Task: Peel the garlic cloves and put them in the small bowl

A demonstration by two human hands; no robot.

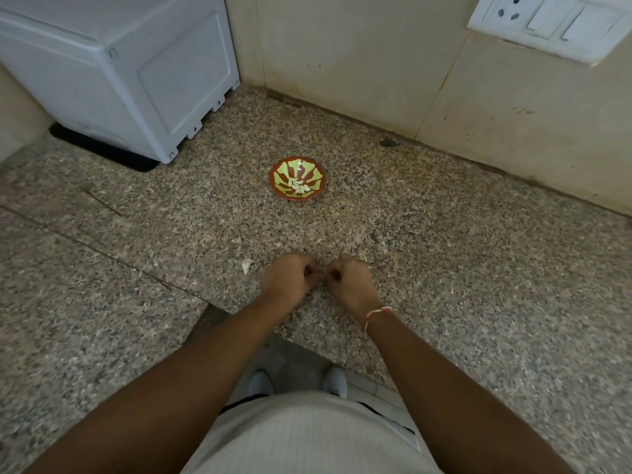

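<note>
Pale garlic clove just left of hands.

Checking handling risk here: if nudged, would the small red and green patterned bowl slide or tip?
The small red and green patterned bowl looks shallow and wide, so it would probably slide rather than tip. It holds only a few peeled garlic cloves, so it is likely light. The speckled stone counter looks smooth.
</note>
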